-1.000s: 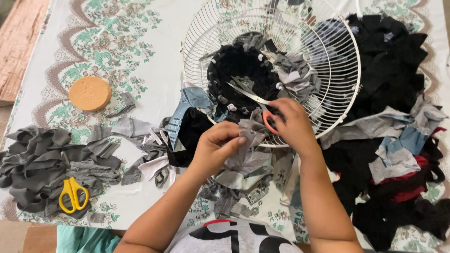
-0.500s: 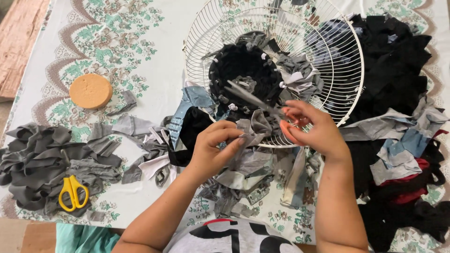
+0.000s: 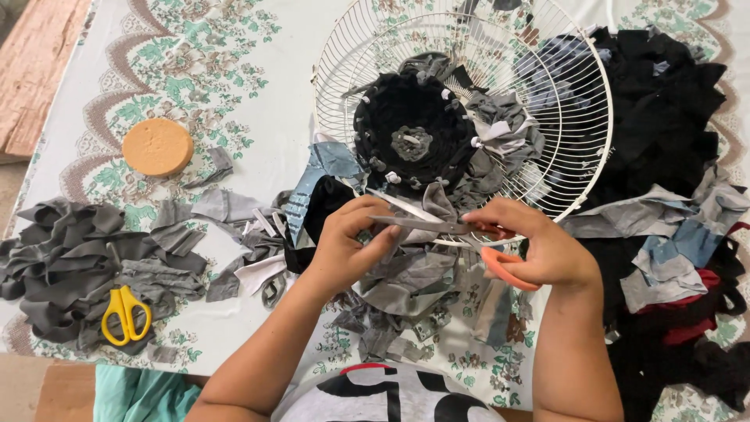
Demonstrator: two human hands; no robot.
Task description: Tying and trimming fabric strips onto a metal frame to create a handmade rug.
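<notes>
Two hands: right fingers (image 3: 522, 239) grip orange-handled scissors (image 3: 453, 230); left fingers (image 3: 361, 228) pinch limp grey cloth strip (image 3: 426, 205).

— Did you have any packages, labels, signs or screens in front of you?

— No, you had none. Nothing on your desk (image 3: 234, 78) was boxed, bagged or wrapped, nothing carried a tag or sticker that could be made out, and no sign or display stood anywhere in view.

— Not even at the edges?

— Not there either. The only printed surface you could see was the desk's own floral cloth, green and brown on white, and that was a pattern, not a label.
</notes>
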